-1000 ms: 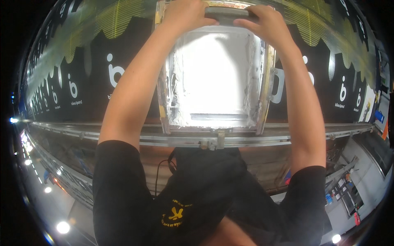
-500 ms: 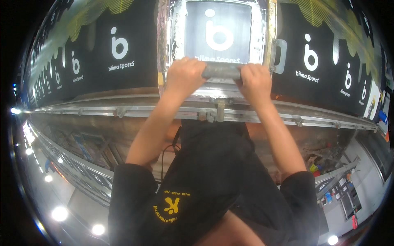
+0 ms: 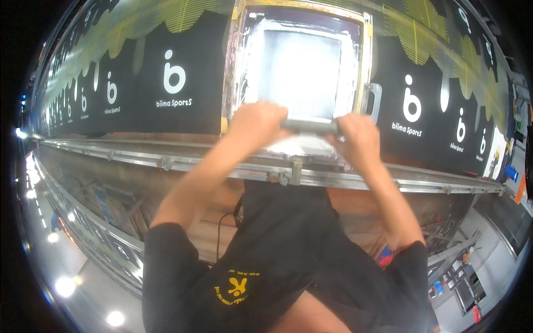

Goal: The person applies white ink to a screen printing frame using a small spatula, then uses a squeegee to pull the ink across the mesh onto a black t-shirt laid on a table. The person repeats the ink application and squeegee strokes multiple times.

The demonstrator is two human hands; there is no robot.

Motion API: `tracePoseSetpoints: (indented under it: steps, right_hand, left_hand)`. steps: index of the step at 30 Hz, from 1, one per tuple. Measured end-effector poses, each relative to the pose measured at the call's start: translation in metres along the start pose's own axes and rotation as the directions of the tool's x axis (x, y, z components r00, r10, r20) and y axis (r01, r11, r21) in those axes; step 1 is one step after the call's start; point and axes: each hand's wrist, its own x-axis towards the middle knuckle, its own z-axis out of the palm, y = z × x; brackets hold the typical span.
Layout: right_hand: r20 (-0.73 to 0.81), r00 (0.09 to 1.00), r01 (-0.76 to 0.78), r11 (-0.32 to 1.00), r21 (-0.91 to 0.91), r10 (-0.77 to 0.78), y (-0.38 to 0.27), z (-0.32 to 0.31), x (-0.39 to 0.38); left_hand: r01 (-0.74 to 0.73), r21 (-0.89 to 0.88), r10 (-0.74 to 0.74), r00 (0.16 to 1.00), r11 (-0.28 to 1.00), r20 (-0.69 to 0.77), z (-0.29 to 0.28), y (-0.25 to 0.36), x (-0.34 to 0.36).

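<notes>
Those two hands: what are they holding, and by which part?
A grey bar: the left hand grips its left end, the right hand its right end.

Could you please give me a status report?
Left hand, right hand gripping straight grey bar. Bar over near end of rectangular yellow-stained frame. No obstruction visible.

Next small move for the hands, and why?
Probably push the gray bar toward the far end of the frame: left hand and right hand both grip it near the frame's near end, and the white panel stretches beyond it.
</notes>
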Motion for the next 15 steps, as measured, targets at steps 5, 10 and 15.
tracePoseSetpoints:
  steps: [5,10,15]
  right_hand:
    - [0.158,0.958,-0.225,0.968,-0.107,0.240,0.082,0.012,0.149]
    - [0.181,0.918,-0.346,0.936,-0.067,0.353,0.119,0.016,0.223]
    - [0.099,0.975,-0.204,0.978,0.040,0.199,0.105,0.016,0.201]
  left_hand:
    - [-0.032,0.177,0.007,0.990,0.984,0.141,-0.035,-0.087,0.172]
    - [0.075,0.158,-0.095,0.987,0.985,0.126,-0.054,-0.109,0.239]
    - [0.022,0.162,-0.022,1.000,0.987,-0.002,-0.048,-0.108,0.213]
